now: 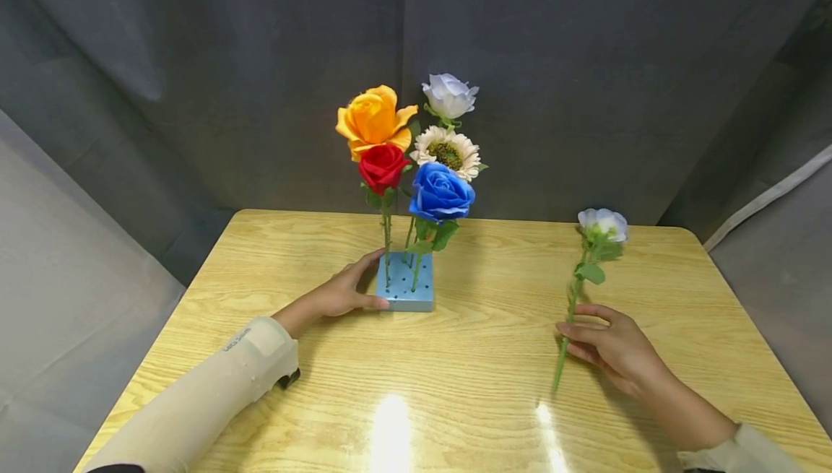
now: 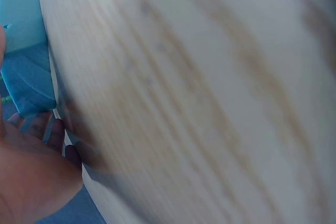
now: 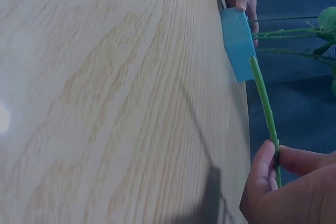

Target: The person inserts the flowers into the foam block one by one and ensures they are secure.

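Observation:
A light blue block [image 1: 404,301] with small holes in its top stands on the table, several flowers upright in it. My left hand [image 1: 342,290] grips its left side, thumb at the front corner and fingers toward the back. The block [image 2: 26,56] shows at the left wrist view's edge, above my fingers. To the right, my right hand [image 1: 614,346] pinches the green stem of a pale white-lilac flower [image 1: 603,224] between thumb and fingers. The flower leans slightly right, bloom away from me. Its bare stem end [image 3: 260,80] shows in the right wrist view, apart from the block.
In the block stand an orange rose [image 1: 375,120], a red rose [image 1: 383,167], a blue rose [image 1: 442,191], a cream sunflower [image 1: 447,152] and a white flower [image 1: 450,96]. Behind the wooden table [image 1: 474,372] hangs a dark grey curtain [image 1: 552,83].

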Tool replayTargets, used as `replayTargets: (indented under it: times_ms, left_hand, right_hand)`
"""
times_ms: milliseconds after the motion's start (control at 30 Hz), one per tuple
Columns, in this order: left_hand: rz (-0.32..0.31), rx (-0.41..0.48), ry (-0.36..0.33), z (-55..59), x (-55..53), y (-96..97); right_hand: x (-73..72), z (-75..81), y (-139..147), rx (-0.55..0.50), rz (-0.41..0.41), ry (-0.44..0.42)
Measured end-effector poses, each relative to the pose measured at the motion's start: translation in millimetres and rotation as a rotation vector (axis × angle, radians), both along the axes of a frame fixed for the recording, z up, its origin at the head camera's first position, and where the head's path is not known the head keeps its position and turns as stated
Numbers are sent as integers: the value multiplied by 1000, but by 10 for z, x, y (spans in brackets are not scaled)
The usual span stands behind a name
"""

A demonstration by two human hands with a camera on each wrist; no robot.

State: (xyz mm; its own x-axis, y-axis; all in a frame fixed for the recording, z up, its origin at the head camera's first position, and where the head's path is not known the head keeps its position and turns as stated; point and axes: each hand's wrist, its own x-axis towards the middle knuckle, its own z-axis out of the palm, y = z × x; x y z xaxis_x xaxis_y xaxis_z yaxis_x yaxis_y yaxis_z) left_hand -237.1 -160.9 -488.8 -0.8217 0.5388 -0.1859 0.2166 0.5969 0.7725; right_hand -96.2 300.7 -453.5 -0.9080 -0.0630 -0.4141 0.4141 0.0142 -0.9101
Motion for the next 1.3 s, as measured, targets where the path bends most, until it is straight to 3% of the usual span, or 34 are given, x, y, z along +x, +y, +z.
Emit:
replayTargets:
  times_ms: [767, 1033, 1300]
  left_hand:
    - [-6, 9, 3, -29, -6, -1]
    - [-5, 3, 4, -30, -13, 2]
    - [-7, 10, -2, -3, -6, 4]
  right_hand:
    - [20, 105, -251, -16, 25, 144]
    - [-30, 169, -426, 35, 12, 228]
    - [-135, 219, -697, -10, -42, 328]
